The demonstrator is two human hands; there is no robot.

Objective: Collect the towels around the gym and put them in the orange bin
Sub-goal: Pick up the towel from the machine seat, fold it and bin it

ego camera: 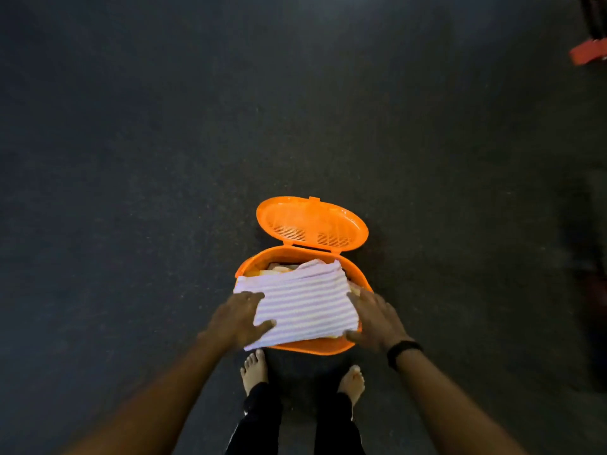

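The orange bin (250,261) stands on the dark floor just in front of my bare feet, its slotted lid (312,222) flipped open to the far side. A folded white towel with pale pink stripes (305,298) lies across the bin's mouth, covering most of it. My left hand (237,320) grips the towel's left edge between fingers and thumb. My right hand (377,318), with a black band at the wrist, holds the right edge with fingers spread. Yellowish cloth (262,272) shows inside the bin under the towel.
Dark speckled gym flooring (164,159) spreads all around the bin. A red piece of equipment (588,52) sits at the far top right, with dark shapes along the right edge.
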